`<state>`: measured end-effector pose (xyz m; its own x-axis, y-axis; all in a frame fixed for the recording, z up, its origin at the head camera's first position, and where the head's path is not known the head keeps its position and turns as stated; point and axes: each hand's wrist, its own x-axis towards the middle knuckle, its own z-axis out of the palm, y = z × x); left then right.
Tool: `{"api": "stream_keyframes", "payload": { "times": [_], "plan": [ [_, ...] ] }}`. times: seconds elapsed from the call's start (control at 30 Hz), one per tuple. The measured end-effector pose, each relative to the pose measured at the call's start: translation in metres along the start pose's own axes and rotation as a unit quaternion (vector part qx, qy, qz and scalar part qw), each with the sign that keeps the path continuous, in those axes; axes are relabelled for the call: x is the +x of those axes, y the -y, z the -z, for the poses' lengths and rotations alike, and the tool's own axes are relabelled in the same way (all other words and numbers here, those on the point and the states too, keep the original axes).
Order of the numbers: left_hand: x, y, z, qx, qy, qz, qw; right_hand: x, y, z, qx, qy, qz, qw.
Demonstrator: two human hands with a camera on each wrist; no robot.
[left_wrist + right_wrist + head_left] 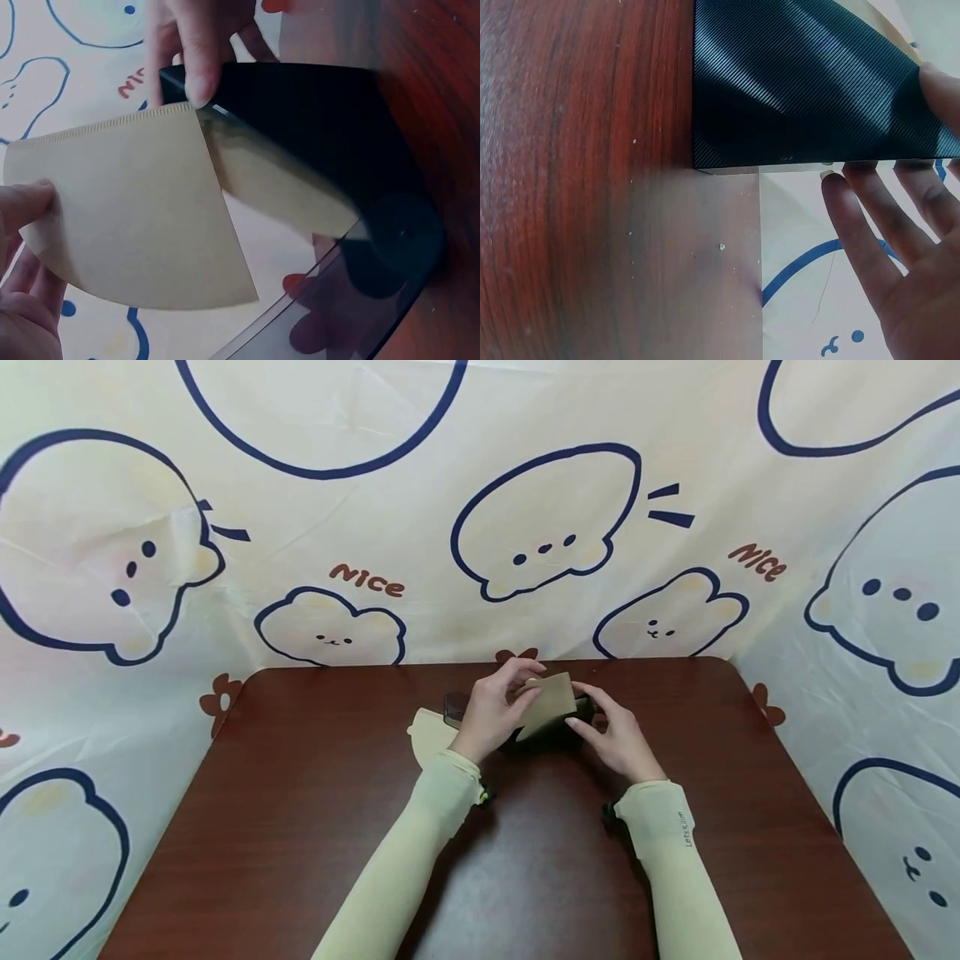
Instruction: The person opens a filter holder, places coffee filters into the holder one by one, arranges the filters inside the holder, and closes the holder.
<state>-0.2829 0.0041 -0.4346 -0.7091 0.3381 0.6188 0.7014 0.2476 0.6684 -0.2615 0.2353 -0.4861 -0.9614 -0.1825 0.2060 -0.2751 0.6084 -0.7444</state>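
Observation:
My left hand (pixel 491 714) pinches a tan paper coffee filter (pixel 127 217) by its edge, thumb on the near face and fingers behind. The cone-shaped filter has a crimped seam and overlaps the open mouth of a black coffee filter holder (pixel 300 105) in the left wrist view. More tan filter paper (pixel 289 199) shows inside that holder. Its see-through smoky lid (pixel 330 319) is swung open on a round hinge. My right hand (pixel 618 739) grips the holder's far end, thumb at the rim and fingers along the other side. The holder's ribbed wall (pixel 802 90) faces the right wrist view.
Cream-coloured paper (pixel 431 737) lies on the table left of the holder, partly behind my left hand. The brown wooden table (pixel 540 877) meets a cartoon-printed cloth (pixel 420 527) at its back and sides.

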Motion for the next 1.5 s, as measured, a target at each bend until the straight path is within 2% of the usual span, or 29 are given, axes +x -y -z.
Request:
{"api": "stream_keyframes", "payload": {
  "times": [0.37, 0.63, 0.9, 1.07, 1.5],
  "plan": [
    [-0.004, 0.001, -0.019, 0.040, 0.012, 0.014, 0.9990, 0.001, -0.001, 0.002, -0.008, -0.005, 0.001, 1.000],
    [-0.011, 0.004, -0.024, 0.069, 0.032, 0.018, 0.9970, 0.001, -0.001, 0.000, -0.006, 0.000, 0.002, 1.000],
    [-0.014, 0.010, -0.032, 0.095, 0.036, 0.019, 0.9946, 0.000, -0.001, -0.001, -0.001, 0.000, 0.003, 1.000],
    [-0.015, 0.011, -0.033, 0.118, 0.040, 0.031, 0.9917, -0.001, 0.000, -0.002, -0.001, 0.003, 0.006, 1.000],
    [-0.014, 0.014, -0.042, 0.136, 0.058, 0.036, 0.9884, -0.002, 0.001, 0.001, 0.008, 0.000, 0.013, 1.000]
  ]
}}
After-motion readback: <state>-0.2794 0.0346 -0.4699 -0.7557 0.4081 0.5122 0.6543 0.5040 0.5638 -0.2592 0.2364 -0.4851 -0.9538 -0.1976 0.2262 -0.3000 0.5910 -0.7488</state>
